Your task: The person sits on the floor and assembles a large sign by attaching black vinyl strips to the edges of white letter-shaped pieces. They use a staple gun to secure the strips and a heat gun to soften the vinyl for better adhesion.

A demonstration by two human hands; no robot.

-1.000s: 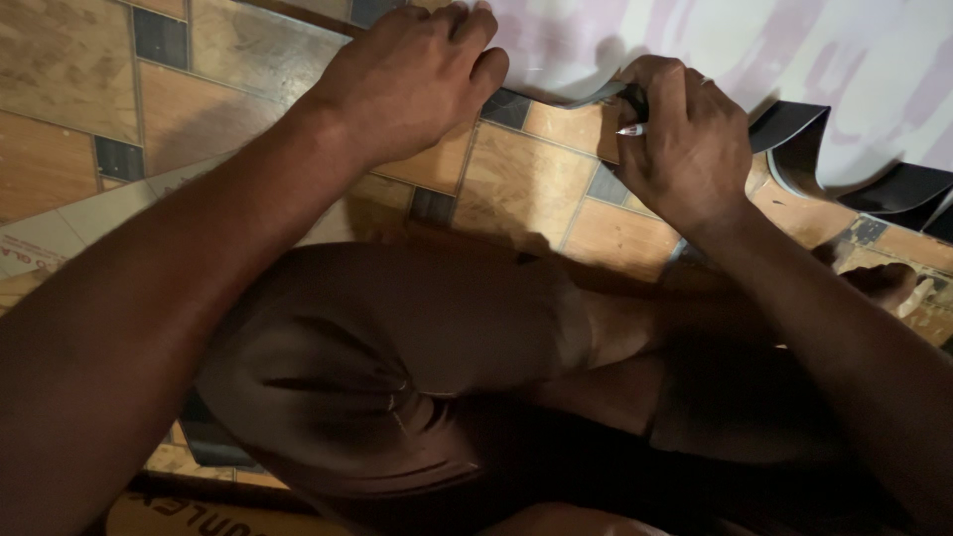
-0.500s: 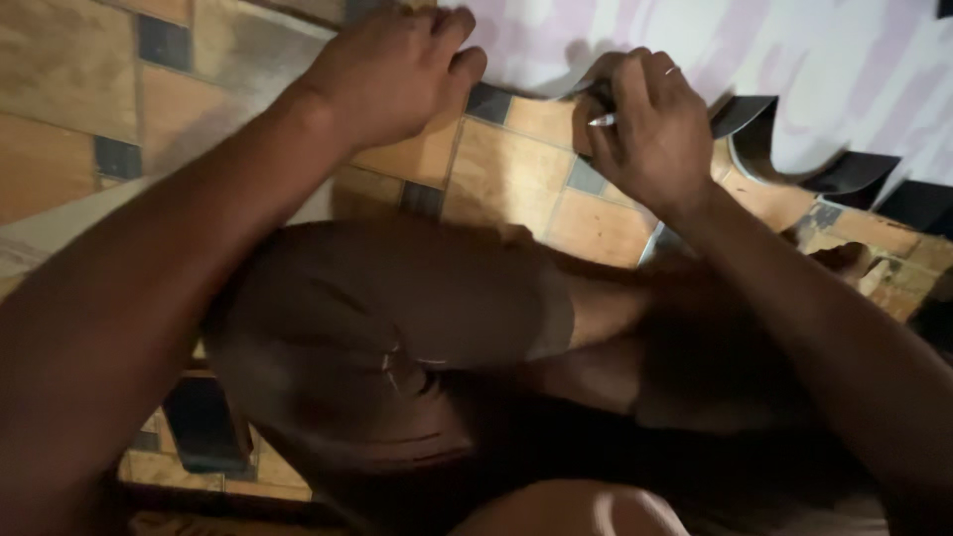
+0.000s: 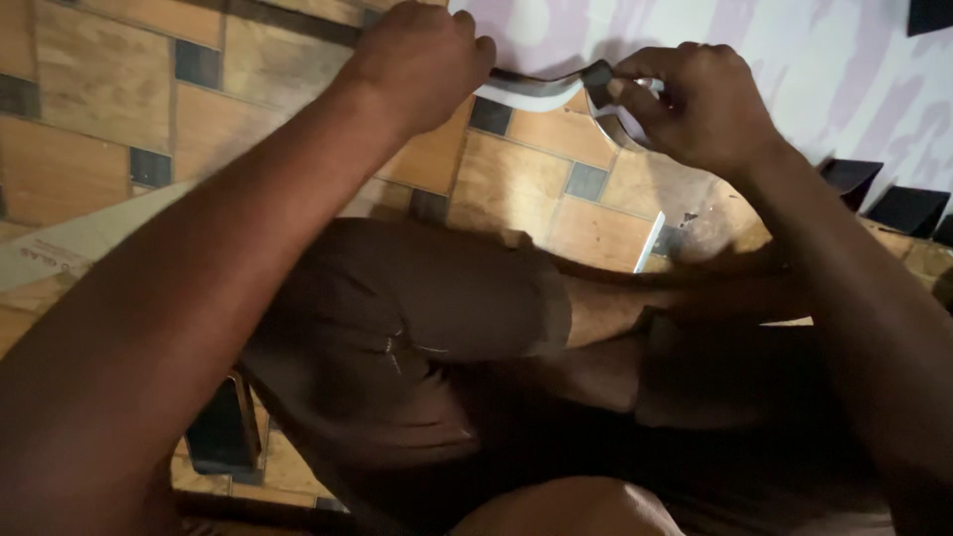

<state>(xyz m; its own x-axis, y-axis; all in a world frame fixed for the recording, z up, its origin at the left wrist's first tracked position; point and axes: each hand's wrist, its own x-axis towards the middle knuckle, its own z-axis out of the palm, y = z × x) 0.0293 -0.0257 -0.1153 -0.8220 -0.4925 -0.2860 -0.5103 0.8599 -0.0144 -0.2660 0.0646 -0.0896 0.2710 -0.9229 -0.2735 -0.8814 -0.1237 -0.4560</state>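
Note:
My left hand (image 3: 422,60) rests knuckles-up on the edge of a white sheet with pale purple marks (image 3: 794,60), pressing it to the floor. My right hand (image 3: 700,104) is closed around a small silver tool (image 3: 645,86), fingers pinched at the sheet's edge. Between the two hands a thin dark-edged strip (image 3: 546,84) curves up off the sheet and bends down into a shiny curl (image 3: 615,127) under my right fingers. My bent legs in brown shorts (image 3: 427,328) fill the lower middle of the view.
The floor is tan tile with small dark squares (image 3: 586,182). Dark triangular offcuts (image 3: 852,176) lie by the sheet at right. A thin shiny sliver (image 3: 650,243) lies near my knee, a dark flat object (image 3: 223,432) by my thigh, and a pale cardboard strip (image 3: 79,246) at left.
My right hand has shifted slightly up along the sheet's edge. The curved strip now stands out more clearly between my hands. My left hand stays pressed in place.

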